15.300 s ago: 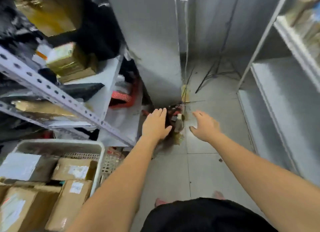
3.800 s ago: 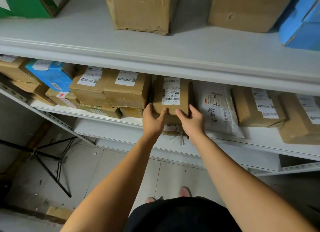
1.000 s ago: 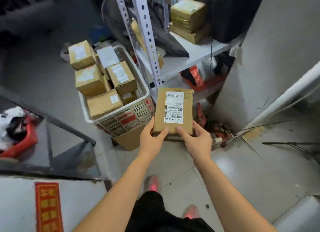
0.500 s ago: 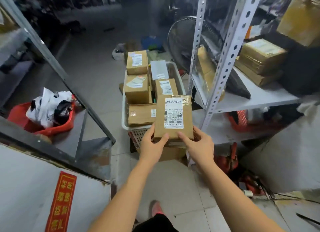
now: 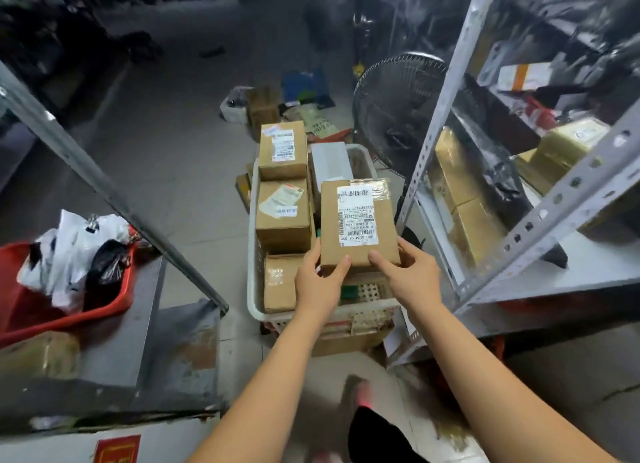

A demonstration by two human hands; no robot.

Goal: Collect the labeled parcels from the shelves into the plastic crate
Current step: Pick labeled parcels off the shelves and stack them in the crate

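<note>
I hold a flat brown cardboard parcel (image 5: 358, 223) with a white barcode label, above the near right part of the white plastic crate (image 5: 254, 289). My left hand (image 5: 320, 280) grips its near left corner and my right hand (image 5: 407, 272) grips its near right corner. The crate stands on the floor and holds several labeled brown boxes, among them one at the far end (image 5: 282, 151) and one in the middle (image 5: 282, 213). The held parcel hides the crate's right side.
A metal shelf rack (image 5: 540, 203) with wrapped boxes stands right of the crate, a black fan (image 5: 394, 109) behind it. At left, a grey metal frame (image 5: 104, 189) and a red tray (image 5: 65, 310) with plastic bags. Loose boxes and bags lie on the floor beyond.
I have carried the parcel from the shelf to the crate. In the last second I stepped closer, and the parcel now hangs over the crate's near right part.
</note>
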